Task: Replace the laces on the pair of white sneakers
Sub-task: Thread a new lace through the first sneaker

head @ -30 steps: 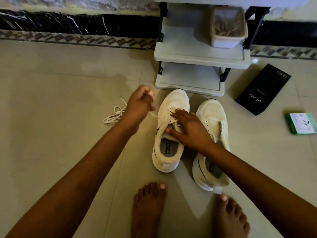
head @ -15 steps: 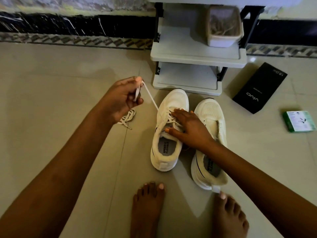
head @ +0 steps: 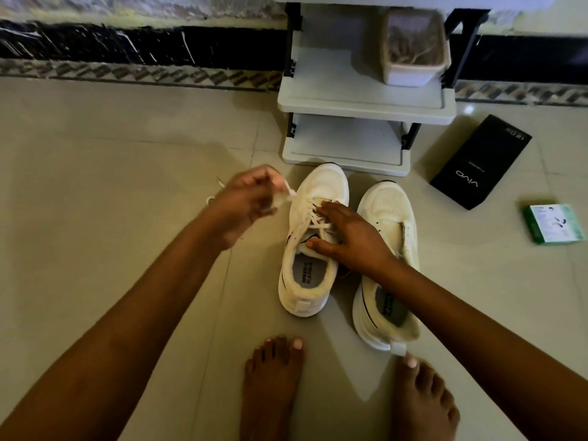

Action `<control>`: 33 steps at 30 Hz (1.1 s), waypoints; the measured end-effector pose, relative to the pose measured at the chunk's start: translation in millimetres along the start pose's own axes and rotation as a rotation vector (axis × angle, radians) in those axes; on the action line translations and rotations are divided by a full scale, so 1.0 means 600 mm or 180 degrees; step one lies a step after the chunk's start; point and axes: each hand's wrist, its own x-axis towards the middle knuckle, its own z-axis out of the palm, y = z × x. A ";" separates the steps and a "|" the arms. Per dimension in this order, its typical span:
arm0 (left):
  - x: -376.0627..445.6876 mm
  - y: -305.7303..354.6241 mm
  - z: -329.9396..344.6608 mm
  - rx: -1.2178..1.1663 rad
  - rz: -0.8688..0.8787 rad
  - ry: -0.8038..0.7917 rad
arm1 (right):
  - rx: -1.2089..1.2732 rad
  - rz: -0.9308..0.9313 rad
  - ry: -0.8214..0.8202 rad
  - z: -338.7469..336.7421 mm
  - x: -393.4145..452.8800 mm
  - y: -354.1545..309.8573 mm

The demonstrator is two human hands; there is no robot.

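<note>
Two white sneakers stand side by side on the tiled floor, toes toward a shelf. On the left sneaker (head: 318,186) a white lace (head: 313,214) crosses the upper eyelets. My right hand (head: 346,237) lies flat on its tongue and laces, fingers straight, pressing it down. My left hand (head: 245,202) is blurred just left of this shoe, pinching the lace's free end; more lace trails on the floor behind it. The right sneaker (head: 386,202) shows no lace that I can see.
A grey two-tier shelf (head: 359,106) stands right behind the shoes, with a white tub (head: 413,71) on its upper tier. A black phone box (head: 480,163) and a small green box (head: 553,222) lie at the right. My bare feet (head: 270,386) are below the shoes.
My left hand swung out to the left, drawing the lace taut from the left sneaker, then came back close to the shoe. My right hand stayed pressed on the tongue.
</note>
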 end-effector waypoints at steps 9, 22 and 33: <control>0.008 -0.039 -0.013 0.2618 0.0233 0.0674 | 0.0126 0.0017 0.0033 0.002 0.000 0.002; 0.021 -0.068 0.030 0.3096 0.0841 -0.0240 | 0.0280 -0.0004 0.0050 0.009 0.001 0.005; 0.012 -0.085 0.041 0.0885 0.0048 0.0492 | 0.0154 -0.0054 -0.0013 0.008 0.000 0.004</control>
